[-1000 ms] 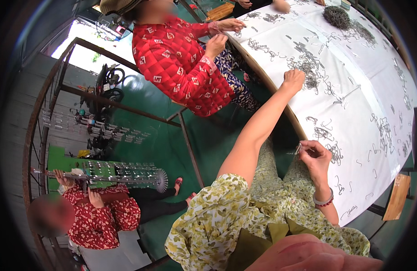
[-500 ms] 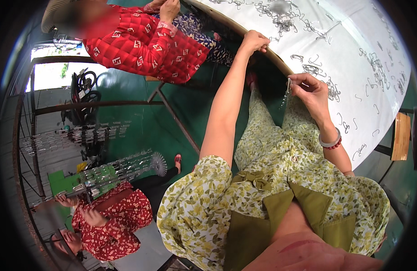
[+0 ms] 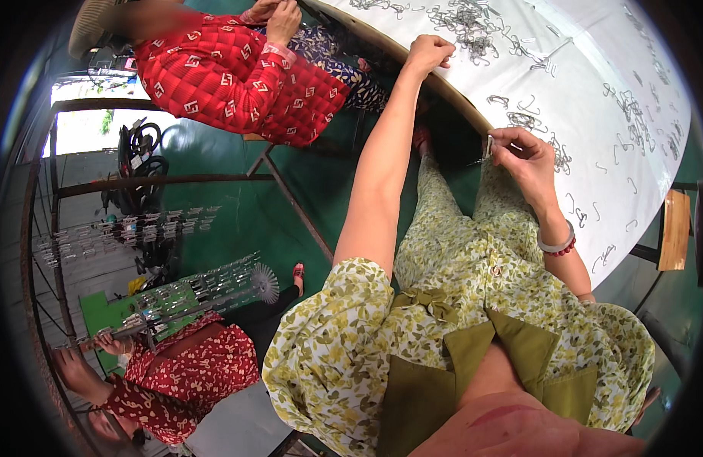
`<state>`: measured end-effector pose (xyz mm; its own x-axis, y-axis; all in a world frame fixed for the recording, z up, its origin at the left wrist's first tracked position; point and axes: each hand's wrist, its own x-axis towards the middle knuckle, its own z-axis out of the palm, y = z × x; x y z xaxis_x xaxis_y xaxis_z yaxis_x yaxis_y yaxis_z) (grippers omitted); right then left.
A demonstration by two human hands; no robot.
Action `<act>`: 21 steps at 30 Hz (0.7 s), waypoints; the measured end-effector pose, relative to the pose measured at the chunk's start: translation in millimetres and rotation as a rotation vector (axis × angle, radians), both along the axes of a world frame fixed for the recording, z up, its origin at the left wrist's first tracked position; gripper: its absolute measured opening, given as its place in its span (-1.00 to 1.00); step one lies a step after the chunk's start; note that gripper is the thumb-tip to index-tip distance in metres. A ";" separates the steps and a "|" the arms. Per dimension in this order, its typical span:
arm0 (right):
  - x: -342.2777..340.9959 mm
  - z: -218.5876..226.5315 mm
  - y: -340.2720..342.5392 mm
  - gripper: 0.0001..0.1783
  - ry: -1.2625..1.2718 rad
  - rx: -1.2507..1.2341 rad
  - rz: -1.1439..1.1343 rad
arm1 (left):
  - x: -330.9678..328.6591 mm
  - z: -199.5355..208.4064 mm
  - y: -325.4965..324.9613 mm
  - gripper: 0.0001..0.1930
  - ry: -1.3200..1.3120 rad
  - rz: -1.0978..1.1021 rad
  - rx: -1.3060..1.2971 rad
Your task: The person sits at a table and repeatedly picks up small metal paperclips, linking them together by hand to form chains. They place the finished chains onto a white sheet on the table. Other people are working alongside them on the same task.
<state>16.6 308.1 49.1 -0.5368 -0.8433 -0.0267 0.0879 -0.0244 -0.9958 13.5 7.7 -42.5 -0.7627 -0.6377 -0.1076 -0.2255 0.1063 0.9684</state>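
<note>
My left hand is over the near edge of the white-covered table, its fingers pinched together. Whatever is between its fingertips is too small to make out. Beyond those fingers lies a tangled pile of bent wire hooks. Closer to me, by the table's rim, my right hand pinches a thin metal hook between thumb and forefinger. Small shiny bits hang beside the hook, blurred against the dark floor. A smaller cluster of wire hooks lies just past my right hand.
More hooks are scattered across the table's right side. At upper left sits a person in a red patterned jacket. Lower left, another person in a red floral top handles a rack of hanging metal pieces. A wooden stool stands at right.
My left hand has shifted slightly farther away, toward the hook pile. The shiny bits under my right hand have swung up. The person at lower left has moved an arm outward along the rack.
</note>
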 end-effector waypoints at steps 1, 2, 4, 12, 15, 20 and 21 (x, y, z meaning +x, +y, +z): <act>-1.2 -0.7 -1.2 -0.81 -0.009 0.000 0.001 | 4.1 1.3 3.2 -0.81 0.040 -0.004 0.050; -1.9 -1.6 -3.1 -0.81 -0.020 0.002 0.008 | 7.6 -0.6 4.0 -0.81 -0.001 -0.011 -0.036; 0.8 -4.9 -4.2 -0.81 -0.030 -0.013 0.019 | 15.1 -5.3 4.8 -0.80 -0.085 -0.025 -0.206; -0.1 -5.5 -12.9 -0.79 0.019 -0.023 0.009 | 48.7 65.5 74.9 -0.82 0.365 -0.106 0.126; -3.8 -9.7 -16.8 -0.77 0.031 -0.036 -0.004 | 94.0 111.5 122.4 -0.84 0.405 -0.094 -0.025; -3.9 -11.7 -27.0 -0.78 0.047 -0.134 -0.023 | 129.7 118.2 166.2 -0.84 0.322 0.037 -0.239; -4.9 -10.7 -27.3 -0.78 0.056 -0.050 -0.021 | 131.7 119.9 170.4 -0.83 0.287 0.051 -0.263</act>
